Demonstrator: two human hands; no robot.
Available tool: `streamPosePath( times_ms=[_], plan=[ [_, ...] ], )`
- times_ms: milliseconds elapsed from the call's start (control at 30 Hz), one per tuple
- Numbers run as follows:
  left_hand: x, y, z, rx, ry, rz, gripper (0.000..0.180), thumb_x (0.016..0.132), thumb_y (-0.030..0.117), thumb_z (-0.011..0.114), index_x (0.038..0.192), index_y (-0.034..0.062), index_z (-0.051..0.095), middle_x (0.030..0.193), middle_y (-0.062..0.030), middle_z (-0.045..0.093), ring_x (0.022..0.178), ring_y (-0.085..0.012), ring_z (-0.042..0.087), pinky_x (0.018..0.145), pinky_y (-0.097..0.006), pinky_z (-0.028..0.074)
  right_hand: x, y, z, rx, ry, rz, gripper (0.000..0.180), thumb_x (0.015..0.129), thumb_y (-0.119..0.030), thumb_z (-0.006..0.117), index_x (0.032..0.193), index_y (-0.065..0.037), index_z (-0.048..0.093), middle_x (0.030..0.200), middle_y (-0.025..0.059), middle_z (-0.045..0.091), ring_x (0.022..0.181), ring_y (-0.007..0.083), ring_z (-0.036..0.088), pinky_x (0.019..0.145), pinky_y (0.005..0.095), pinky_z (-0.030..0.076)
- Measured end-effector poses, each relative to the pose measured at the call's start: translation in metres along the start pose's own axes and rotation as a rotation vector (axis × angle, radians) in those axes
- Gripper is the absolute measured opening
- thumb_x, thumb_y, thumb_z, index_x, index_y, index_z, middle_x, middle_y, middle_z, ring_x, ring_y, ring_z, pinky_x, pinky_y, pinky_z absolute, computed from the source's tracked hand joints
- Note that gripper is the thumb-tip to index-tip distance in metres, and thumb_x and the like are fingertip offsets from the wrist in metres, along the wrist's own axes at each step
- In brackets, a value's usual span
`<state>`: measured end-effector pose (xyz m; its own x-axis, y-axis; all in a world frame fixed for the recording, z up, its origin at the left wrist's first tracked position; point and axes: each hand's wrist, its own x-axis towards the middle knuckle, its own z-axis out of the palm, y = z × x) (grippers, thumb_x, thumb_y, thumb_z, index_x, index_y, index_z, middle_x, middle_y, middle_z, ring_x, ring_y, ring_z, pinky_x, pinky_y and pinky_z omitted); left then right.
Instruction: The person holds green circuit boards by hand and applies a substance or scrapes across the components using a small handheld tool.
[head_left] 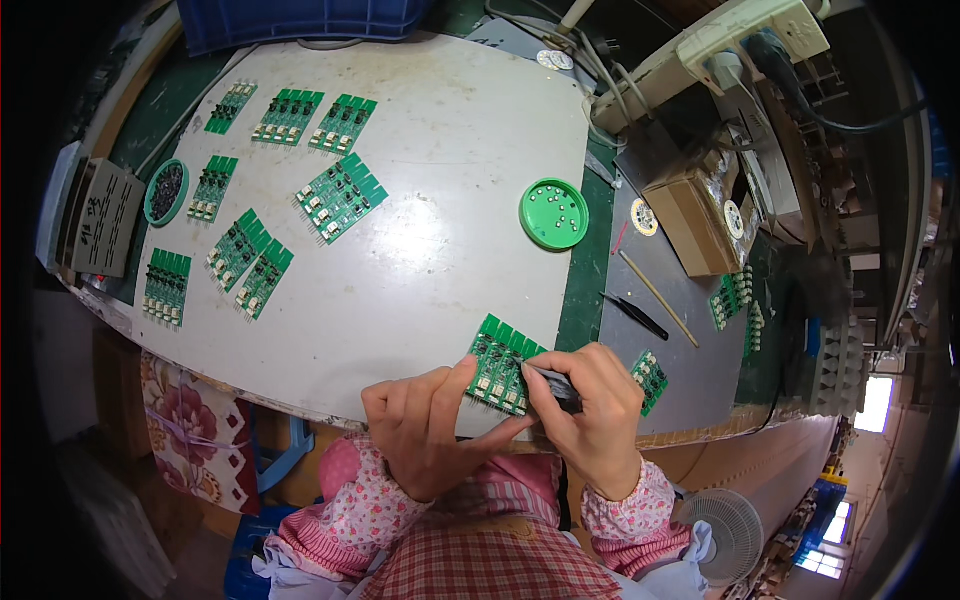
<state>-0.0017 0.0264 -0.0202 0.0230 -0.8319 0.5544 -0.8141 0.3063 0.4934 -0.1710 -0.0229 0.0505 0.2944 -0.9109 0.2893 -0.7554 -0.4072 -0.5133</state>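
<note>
Green circuit board (502, 366), fitted with rows of small pale components, is held at the near edge of the pale desk (450, 150), partly over its rim. The left hand (430, 435) is closed on the board, with the thumb laid across its lower left side and the fingers curled beneath. The right hand (592, 415) is clamped on a dark, slender tool (552, 383), whose tip is set against the board's right edge. Further boards of the same kind (340, 195) are spread over the far left of the desk, well apart from the hands. A green round lid (553, 213) holding small parts lies near the desk's right side, and black tweezers (636, 315) with a thin wooden stick (657, 298) lie on the grey mat beyond it.

Risks, as judged: because the board overhangs the rim, a loosened left-hand grip could let it drop to the lap or floor. Too much pressure from the tool could bend the pins along the board's edge or dislodge a component. Exact contact at the tool tip cannot be made out.
</note>
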Motion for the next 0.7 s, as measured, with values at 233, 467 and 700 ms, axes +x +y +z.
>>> streamPosePath(
  times_ms=[233,467,700],
  plan=[
    [0.0019,-0.0022,-0.0014,-0.056,-0.020,-0.012,0.071,0.080,0.058,0.086,0.126,0.0080,0.066,0.103,-0.0008,0.070,0.081,-0.0157,0.063,0.079,-0.036,0.040,0.0020,-0.0028,0.0003,-0.046,-0.015,-0.029,0.016,0.081,-0.003,0.083,0.094,-0.004,0.074,0.079,0.0086,0.063,0.070,0.0269,0.063,0.059,0.0377,0.050],
    [-0.0009,-0.0030,0.0000,-0.061,-0.005,-0.014,0.071,0.081,0.059,0.084,0.127,0.0080,0.066,0.102,-0.0007,0.070,0.079,-0.0154,0.062,0.079,-0.036,0.039,0.0034,-0.0063,0.0002,-0.069,-0.028,-0.025,0.016,0.081,-0.004,0.083,0.093,-0.004,0.074,0.079,0.0083,0.063,0.069,0.0263,0.063,0.058,0.0374,0.049],
    [-0.0016,-0.0031,0.0024,-0.067,0.010,-0.004,0.072,0.084,0.061,0.081,0.130,0.0079,0.063,0.102,-0.0011,0.070,0.078,-0.0163,0.060,0.078,-0.037,0.038,0.0038,-0.0063,0.0001,-0.083,-0.029,-0.028,0.016,0.081,-0.004,0.083,0.093,-0.004,0.073,0.078,0.0086,0.061,0.068,0.0262,0.062,0.058,0.0377,0.049]
  ],
)
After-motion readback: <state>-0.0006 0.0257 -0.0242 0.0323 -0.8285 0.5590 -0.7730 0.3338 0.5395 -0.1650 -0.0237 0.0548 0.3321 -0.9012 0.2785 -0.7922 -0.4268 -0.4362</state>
